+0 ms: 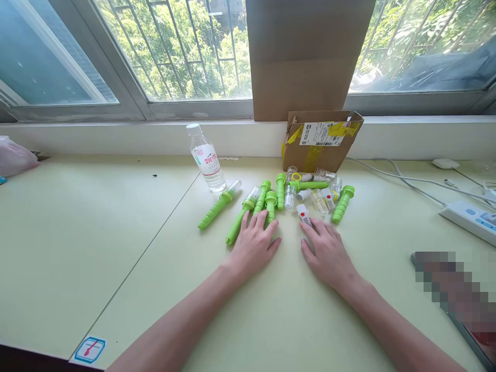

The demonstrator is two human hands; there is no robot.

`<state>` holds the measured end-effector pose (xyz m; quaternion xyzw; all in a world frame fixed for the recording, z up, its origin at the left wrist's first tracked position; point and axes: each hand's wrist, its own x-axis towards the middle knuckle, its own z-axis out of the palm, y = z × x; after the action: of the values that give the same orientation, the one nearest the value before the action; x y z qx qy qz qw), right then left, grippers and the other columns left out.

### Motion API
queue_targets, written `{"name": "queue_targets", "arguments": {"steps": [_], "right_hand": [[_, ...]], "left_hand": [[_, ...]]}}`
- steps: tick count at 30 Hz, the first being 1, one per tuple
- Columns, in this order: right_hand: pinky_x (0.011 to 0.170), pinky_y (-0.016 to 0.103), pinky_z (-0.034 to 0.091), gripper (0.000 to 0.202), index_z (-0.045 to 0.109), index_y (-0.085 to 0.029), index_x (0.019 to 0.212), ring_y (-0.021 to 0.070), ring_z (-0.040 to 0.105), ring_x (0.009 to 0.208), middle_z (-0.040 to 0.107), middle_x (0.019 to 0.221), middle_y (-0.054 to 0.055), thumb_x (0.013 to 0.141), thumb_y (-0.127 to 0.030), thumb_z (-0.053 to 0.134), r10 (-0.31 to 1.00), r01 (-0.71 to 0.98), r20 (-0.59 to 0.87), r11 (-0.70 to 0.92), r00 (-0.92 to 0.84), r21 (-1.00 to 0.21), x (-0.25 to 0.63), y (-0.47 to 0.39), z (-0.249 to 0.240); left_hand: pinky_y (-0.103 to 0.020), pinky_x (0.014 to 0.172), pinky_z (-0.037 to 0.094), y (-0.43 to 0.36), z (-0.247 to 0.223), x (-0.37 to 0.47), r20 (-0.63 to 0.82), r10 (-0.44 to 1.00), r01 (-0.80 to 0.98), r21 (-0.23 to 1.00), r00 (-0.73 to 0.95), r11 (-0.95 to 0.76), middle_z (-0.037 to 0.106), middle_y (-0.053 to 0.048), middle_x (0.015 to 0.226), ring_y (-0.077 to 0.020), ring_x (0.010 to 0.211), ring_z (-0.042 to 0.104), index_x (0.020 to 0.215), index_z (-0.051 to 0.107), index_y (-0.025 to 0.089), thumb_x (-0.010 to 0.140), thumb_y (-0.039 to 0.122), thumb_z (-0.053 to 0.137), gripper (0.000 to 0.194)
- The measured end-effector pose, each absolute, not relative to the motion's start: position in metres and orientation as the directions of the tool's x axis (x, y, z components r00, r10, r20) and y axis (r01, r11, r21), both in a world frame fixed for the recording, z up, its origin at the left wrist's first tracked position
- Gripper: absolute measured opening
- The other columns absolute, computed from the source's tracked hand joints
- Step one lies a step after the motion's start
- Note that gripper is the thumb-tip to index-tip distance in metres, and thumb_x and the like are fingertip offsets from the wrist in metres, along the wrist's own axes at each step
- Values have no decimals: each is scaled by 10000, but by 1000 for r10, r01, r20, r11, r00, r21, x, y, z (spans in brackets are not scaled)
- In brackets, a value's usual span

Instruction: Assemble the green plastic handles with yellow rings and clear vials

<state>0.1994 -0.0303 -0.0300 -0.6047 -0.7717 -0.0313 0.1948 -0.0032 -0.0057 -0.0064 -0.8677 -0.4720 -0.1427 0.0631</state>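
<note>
My left hand [254, 240] lies palm down with its fingers apart. Its fingertips rest at the lower ends of green ribbed plastic handles, such as the short upright-lying handle [270, 199] and the green handle beside it [263, 192]. Farther left lie two green handles with clear tips, one [215, 211] apart from the hand and one [238, 226] close to its fingers. My right hand [327, 250] is also flat, its fingertips at a small white-capped piece with a red dot [303, 213]. Another green handle [343, 204] lies just beyond that hand.
Behind the hands lie several clear plastic tubes [319, 202] and a yellow ring [296, 176]. A cardboard box [313, 155] stands at the back, and a water bottle [208, 163] back left. Cables, a power strip [468, 219] and a blurred-out phone [451, 294] lie right.
</note>
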Motion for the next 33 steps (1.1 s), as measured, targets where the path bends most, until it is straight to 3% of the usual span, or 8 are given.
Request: {"name": "queue_targets", "arguments": {"steps": [5, 10, 15, 22, 33], "right_hand": [[915, 436, 434, 321, 567, -198, 1171, 278, 500, 1080, 544, 1146, 117, 878, -254, 451, 914, 934, 365, 274, -179, -229, 200, -30, -30], [836, 405, 445, 205, 546, -199, 1048, 262, 524, 990, 551, 1043, 100, 863, -237, 468, 909, 912, 391, 275, -144, -303, 200, -31, -27], [773, 364, 429, 19, 458, -214, 855, 228, 536, 841, 561, 870, 54, 850, -216, 476, 895, 885, 432, 288, -113, -365, 201, -29, -25], [752, 331, 408, 105, 408, -223, 782, 196, 537, 778, 566, 778, 14, 821, -150, 473, 897, 849, 437, 284, -70, -447, 203, -30, -27], [635, 317, 441, 112, 439, -228, 791, 187, 554, 651, 625, 788, 31, 848, -276, 522, 864, 831, 500, 239, 54, -502, 201, -32, -27]], "left_hand": [[-451, 881, 414, -6, -4, -2, 325, 844, 895, -13, 426, -446, 541, -137, 1154, -280, 1048, 522, 933, 553, 171, 901, 310, 470, 165], [-366, 685, 423, -7, -4, -1, 323, 881, 930, 0, 347, -367, 566, -74, 869, -236, 792, 543, 895, 487, 183, 871, 227, 478, 51], [-351, 652, 410, -12, -6, 1, 332, 883, 931, 35, 332, -363, 552, -58, 842, -231, 756, 535, 944, 445, 190, 767, 97, 456, 201], [-367, 691, 410, -11, -5, -2, 356, 854, 901, 71, 379, -429, 594, -57, 833, -255, 810, 553, 1126, 419, 175, 735, 58, 432, 408], [-359, 727, 430, -6, 3, -10, 408, 806, 834, 163, 429, -526, 602, -54, 835, -247, 830, 558, 1101, 471, 192, 724, 73, 459, 396]]}}
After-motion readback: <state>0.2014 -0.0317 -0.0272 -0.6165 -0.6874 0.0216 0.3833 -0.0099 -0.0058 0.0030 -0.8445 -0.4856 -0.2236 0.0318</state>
